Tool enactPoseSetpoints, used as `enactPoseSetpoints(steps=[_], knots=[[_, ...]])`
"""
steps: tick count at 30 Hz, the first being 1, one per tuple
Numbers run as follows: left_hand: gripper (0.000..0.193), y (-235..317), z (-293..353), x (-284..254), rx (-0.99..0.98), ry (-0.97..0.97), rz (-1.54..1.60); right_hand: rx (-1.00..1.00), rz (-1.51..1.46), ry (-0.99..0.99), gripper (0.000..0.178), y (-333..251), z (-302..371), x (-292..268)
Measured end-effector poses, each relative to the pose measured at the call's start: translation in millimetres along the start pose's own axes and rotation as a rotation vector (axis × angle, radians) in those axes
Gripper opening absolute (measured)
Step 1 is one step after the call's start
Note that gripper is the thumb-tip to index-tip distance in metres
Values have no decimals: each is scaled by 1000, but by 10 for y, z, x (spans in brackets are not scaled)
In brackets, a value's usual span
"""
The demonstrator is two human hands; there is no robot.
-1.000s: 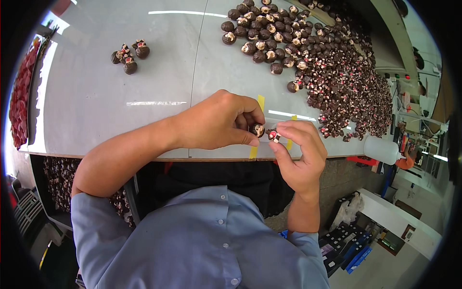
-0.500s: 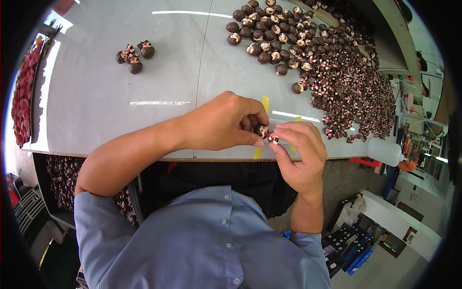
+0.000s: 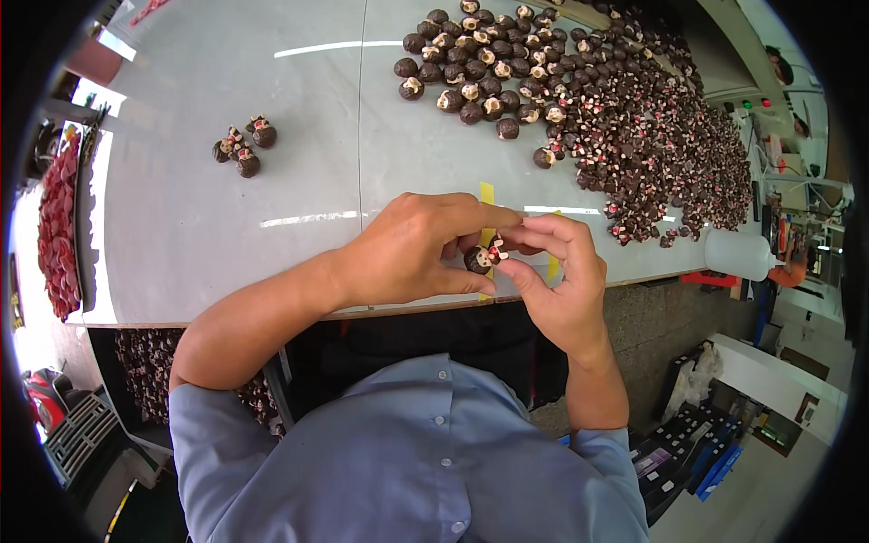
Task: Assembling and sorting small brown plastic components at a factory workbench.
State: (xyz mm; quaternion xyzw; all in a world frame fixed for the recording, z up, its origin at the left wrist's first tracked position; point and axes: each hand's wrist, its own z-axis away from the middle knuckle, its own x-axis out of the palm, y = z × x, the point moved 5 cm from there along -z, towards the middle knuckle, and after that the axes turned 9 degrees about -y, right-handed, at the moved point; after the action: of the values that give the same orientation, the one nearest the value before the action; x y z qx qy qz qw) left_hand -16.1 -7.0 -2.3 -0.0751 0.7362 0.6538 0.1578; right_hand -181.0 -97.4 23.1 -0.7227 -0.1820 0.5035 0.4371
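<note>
Near the table's front edge, my left hand (image 3: 407, 249) has its fingers curled round a small dark-brown figurine head (image 3: 475, 261) with a cream face. A small red, cream and brown figurine body (image 3: 497, 249) meets the head and is pinched by my right hand (image 3: 566, 281). Whether the two pieces are fixed together I cannot tell. My fingertips nearly meet above them and partly cover both. Strips of yellow tape (image 3: 487, 194) lie on the table right behind my fingers.
Several assembled figurines (image 3: 246, 164) stand at the left of the grey table (image 3: 299, 271). Many round brown heads (image 3: 471, 71) lie at the back, beside a large heap of small bodies (image 3: 661, 163). A white bottle (image 3: 735, 254) lies at the right edge. Red pieces (image 3: 59, 240) fill a tray far left.
The body in my right hand has come from beside the head to against it. My hands have drawn closer together, and the whole view has shifted slightly.
</note>
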Motion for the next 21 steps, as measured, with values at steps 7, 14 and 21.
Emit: enactPoseSetpoints(steps=[7, 14, 21], knots=[[43, -29, 60, -107, 42, 172, -338, -55, 74, 159, 30, 152, 127, -172], [42, -64, 100, -452, -30, 453, -653, 262, 514, 522, 15, 631, 626, -924], [37, -56, 442, -973, -413, 598, -1166, 7, 854, 195, 33, 620, 411, -964]])
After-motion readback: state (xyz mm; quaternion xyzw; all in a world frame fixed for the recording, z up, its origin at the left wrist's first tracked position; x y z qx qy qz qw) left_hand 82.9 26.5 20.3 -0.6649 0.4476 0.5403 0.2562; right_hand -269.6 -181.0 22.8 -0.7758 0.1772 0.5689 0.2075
